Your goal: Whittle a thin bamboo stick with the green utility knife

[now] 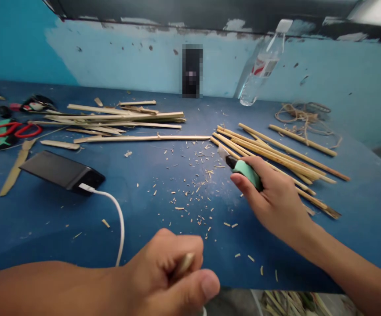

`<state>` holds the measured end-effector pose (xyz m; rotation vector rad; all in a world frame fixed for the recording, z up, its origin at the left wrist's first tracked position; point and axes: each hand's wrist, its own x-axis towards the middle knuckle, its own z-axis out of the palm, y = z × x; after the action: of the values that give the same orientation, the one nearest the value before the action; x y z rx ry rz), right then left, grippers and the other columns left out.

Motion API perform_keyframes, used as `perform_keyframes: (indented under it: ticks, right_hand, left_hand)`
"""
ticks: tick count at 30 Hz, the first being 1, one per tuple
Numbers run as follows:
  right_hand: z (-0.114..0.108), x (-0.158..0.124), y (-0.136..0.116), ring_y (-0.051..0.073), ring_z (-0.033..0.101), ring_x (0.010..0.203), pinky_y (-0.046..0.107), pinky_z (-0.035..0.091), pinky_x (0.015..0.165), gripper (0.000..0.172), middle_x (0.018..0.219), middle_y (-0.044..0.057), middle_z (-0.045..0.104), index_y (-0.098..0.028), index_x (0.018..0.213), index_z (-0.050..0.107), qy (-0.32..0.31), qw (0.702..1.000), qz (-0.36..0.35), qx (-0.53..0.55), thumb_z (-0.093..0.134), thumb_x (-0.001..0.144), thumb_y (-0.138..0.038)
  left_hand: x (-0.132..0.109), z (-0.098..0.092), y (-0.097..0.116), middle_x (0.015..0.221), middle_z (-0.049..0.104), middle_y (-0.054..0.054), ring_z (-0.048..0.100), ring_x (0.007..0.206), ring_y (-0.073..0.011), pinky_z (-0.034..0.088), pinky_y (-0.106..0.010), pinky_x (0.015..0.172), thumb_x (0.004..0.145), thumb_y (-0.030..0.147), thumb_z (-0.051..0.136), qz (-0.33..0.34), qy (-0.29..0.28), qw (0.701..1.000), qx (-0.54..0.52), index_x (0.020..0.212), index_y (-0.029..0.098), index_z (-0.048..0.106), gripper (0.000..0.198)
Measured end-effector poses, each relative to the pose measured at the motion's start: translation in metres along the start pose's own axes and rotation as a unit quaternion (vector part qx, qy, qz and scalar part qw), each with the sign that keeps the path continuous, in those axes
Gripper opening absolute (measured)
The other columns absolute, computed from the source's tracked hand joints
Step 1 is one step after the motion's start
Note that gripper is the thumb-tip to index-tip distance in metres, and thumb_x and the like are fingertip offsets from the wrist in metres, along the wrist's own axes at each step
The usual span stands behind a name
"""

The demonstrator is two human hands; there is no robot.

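Observation:
My left hand (164, 274) is closed in a fist at the bottom middle, in front of the table's near edge. A thin pale stick (186, 262) pokes out of it; the rest of the stick is hidden by the fingers. At the right, my right hand (277, 199) grips a utility knife (248, 173) with a mint-green and black handle. Its short blade points up and left, close to the ends of a bundle of thin yellowish sticks (269, 151) on the table. Small pale shavings (197, 193) lie scattered between the two hands.
Split wooden strips (121, 117), red-handled scissors (14, 129) and a propped phone (61, 169) with a white cable (121, 219) occupy the left. A water bottle (259, 72) leans on the wall; twine (299, 116) lies far right. Scraps (289, 303) show below the table edge.

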<state>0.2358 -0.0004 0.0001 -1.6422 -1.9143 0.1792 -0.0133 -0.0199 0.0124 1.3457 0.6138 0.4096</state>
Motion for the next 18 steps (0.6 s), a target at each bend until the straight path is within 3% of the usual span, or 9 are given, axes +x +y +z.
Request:
perform_keyframes:
  ticks: [6, 8, 10, 13, 14, 15, 18]
  right_hand:
    - [0.016, 0.007, 0.010, 0.028, 0.062, 0.084, 0.038, 0.042, 0.072, 0.041, 0.095, 0.010, 0.068, -0.018, 0.113, 0.067, -0.119, 0.987, -0.081, -0.064, 0.048, 0.104, -0.054]
    - [0.020, 0.006, 0.005, 0.033, 0.060, 0.097, 0.046, 0.044, 0.084, 0.043, 0.099, 0.014, 0.068, -0.016, 0.114, 0.069, -0.123, 0.987, -0.098, -0.046, 0.050, 0.103, -0.054]
    - [0.019, 0.005, -0.002, 0.037, 0.055, 0.112, 0.055, 0.041, 0.098, 0.047, 0.114, 0.017, 0.067, -0.016, 0.123, 0.068, -0.119, 0.987, -0.110, -0.015, 0.047, 0.104, -0.054]
    - [0.009, 0.000, -0.017, 0.028, 0.057, 0.117, 0.048, 0.047, 0.102, 0.052, 0.127, 0.012, 0.065, -0.024, 0.141, 0.057, -0.157, 0.975, -0.130, 0.093, 0.030, 0.109, -0.055]
    - [0.007, -0.003, -0.024, 0.024, 0.061, 0.113, 0.043, 0.051, 0.098, 0.052, 0.126, 0.009, 0.067, -0.028, 0.146, 0.053, -0.196, 0.958, -0.115, 0.174, 0.028, 0.109, -0.055]
    - [0.005, -0.006, -0.030, 0.020, 0.063, 0.108, 0.038, 0.053, 0.094, 0.050, 0.123, 0.007, 0.068, -0.030, 0.149, 0.048, -0.249, 0.923, -0.075, 0.282, 0.031, 0.109, -0.056]
    - [0.006, -0.016, -0.046, 0.015, 0.066, 0.080, 0.031, 0.055, 0.077, 0.050, 0.095, 0.003, 0.070, -0.026, 0.141, 0.052, -0.381, 0.754, 0.079, 0.529, 0.054, 0.102, -0.058]
  left_hand:
    - [0.014, -0.024, 0.046, 0.071, 0.035, 0.006, 0.026, 0.054, -0.0079, 0.027, -0.022, 0.051, 0.084, 0.057, 0.070, -0.003, 0.044, 0.970, -0.238, 0.082, 0.021, 0.048, 0.042]
    - [0.023, -0.032, 0.067, 0.069, 0.033, 0.005, 0.026, 0.054, -0.0094, 0.028, -0.023, 0.050, 0.089, 0.054, 0.054, 0.033, 0.101, 0.964, -0.246, 0.078, 0.020, 0.048, 0.036]
    - [0.035, -0.040, 0.087, 0.068, 0.031, 0.004, 0.023, 0.052, -0.0106, 0.025, -0.023, 0.048, 0.099, 0.051, 0.028, 0.062, 0.161, 0.953, -0.248, 0.074, 0.020, 0.046, 0.043]
    - [0.052, -0.049, 0.110, 0.066, 0.025, 0.005, 0.020, 0.051, -0.0103, 0.020, -0.022, 0.044, 0.103, 0.051, 0.017, 0.133, 0.211, 0.942, -0.225, 0.071, 0.020, 0.042, 0.051]
    - [0.057, -0.051, 0.115, 0.065, 0.023, 0.006, 0.019, 0.051, -0.0100, 0.020, -0.021, 0.044, 0.103, 0.050, 0.014, 0.172, 0.222, 0.938, -0.204, 0.070, 0.021, 0.040, 0.051]
    - [0.062, -0.053, 0.119, 0.064, 0.021, 0.007, 0.019, 0.051, -0.0099, 0.022, -0.021, 0.045, 0.103, 0.048, 0.012, 0.201, 0.231, 0.933, -0.190, 0.070, 0.021, 0.038, 0.050]
    - [0.074, -0.054, 0.127, 0.063, 0.023, 0.007, 0.026, 0.051, -0.0089, 0.033, -0.020, 0.050, 0.102, 0.047, 0.006, 0.274, 0.258, 0.917, -0.130, 0.071, 0.023, 0.035, 0.048]
